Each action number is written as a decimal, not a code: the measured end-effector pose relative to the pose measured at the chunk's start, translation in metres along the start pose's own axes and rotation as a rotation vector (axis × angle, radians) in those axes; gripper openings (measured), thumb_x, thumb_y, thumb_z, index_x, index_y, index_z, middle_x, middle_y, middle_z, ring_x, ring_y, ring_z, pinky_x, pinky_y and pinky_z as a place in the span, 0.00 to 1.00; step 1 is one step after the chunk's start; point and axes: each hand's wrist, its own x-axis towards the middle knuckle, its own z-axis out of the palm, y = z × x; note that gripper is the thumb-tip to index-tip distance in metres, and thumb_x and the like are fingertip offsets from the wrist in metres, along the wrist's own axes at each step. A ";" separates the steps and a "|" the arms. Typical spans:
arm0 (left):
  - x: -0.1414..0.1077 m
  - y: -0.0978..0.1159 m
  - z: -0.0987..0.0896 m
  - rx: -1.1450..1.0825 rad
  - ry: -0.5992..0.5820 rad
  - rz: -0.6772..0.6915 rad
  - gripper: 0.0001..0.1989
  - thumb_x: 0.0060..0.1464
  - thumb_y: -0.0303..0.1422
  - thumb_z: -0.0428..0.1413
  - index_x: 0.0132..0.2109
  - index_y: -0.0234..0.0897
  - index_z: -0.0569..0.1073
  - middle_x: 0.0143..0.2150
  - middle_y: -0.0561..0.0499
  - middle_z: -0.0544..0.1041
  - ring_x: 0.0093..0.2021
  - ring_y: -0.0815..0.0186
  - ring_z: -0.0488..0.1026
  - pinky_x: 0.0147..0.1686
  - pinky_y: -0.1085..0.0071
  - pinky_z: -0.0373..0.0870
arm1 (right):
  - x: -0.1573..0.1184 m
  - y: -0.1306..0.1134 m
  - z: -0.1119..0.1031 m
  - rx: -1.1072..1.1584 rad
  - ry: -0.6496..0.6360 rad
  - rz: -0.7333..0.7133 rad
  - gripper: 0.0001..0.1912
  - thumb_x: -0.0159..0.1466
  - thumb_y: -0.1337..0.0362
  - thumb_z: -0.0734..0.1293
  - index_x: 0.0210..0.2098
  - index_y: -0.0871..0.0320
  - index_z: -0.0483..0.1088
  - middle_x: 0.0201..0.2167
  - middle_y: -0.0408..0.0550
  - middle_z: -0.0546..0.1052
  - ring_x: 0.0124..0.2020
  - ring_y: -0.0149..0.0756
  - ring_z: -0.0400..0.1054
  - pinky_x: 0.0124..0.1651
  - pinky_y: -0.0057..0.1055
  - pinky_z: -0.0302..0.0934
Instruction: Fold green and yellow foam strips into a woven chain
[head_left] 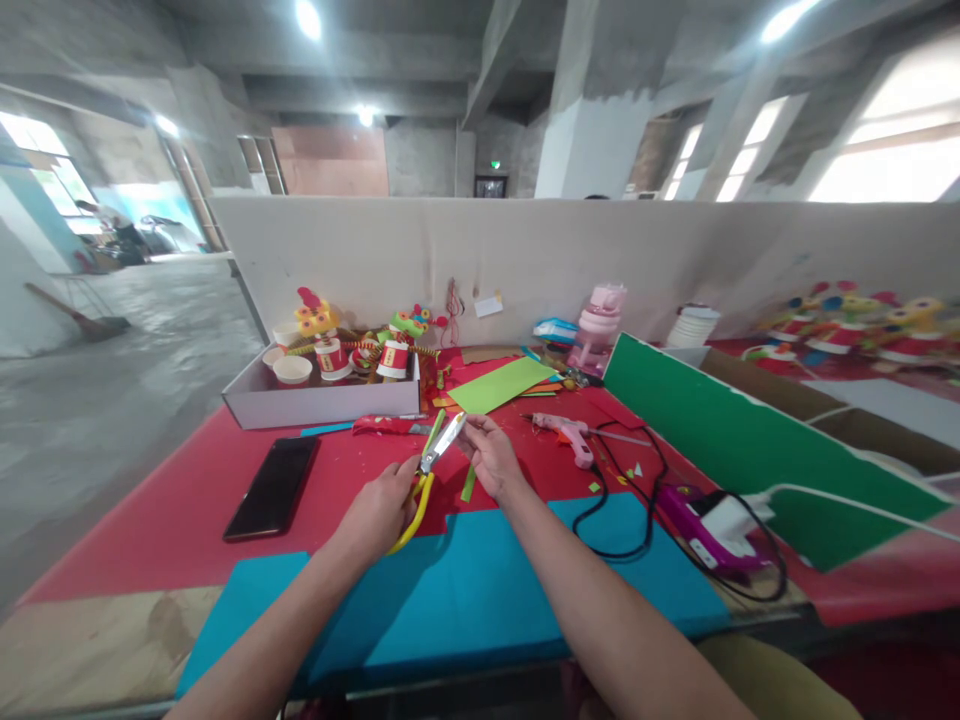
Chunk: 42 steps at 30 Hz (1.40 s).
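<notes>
My left hand [381, 512] is closed around the yellow handles of a pair of scissors [424, 498], whose metal blades point up and to the right. At the blade tips my right hand [489, 452] has its fingers drawn together; a small orange spot shows there, but what the fingers hold is too small to make out. A narrow green paper strip [435, 430] shows just left of the blades. Another green strip [469, 484] lies on the red tabletop [337, 500] below my right hand. Beyond both hands is a larger light-green paper sheet [501, 385].
A black phone [271, 488] lies at left. Behind it, a white box [322, 404] holds paper-cup figures. At right are a pink glue gun [566, 432] with a black cord, a purple power strip [712, 535] and a green-sided box [720, 440]. Blue sheeting [450, 600] covers the front edge.
</notes>
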 end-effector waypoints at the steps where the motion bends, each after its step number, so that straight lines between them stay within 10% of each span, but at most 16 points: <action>1: 0.000 -0.001 0.000 -0.001 -0.004 0.002 0.24 0.58 0.26 0.45 0.61 0.39 0.60 0.45 0.42 0.74 0.42 0.59 0.74 0.37 0.70 0.65 | 0.000 0.000 0.000 0.000 -0.004 0.000 0.17 0.43 0.64 0.78 0.29 0.57 0.70 0.29 0.41 0.79 0.34 0.33 0.74 0.44 0.35 0.69; 42: 0.002 -0.010 0.001 -0.074 0.100 0.061 0.22 0.55 0.26 0.47 0.57 0.38 0.64 0.46 0.42 0.76 0.41 0.59 0.75 0.37 0.70 0.65 | -0.002 -0.002 0.000 0.003 -0.020 0.025 0.13 0.47 0.67 0.77 0.31 0.58 0.72 0.28 0.42 0.79 0.32 0.31 0.75 0.43 0.32 0.70</action>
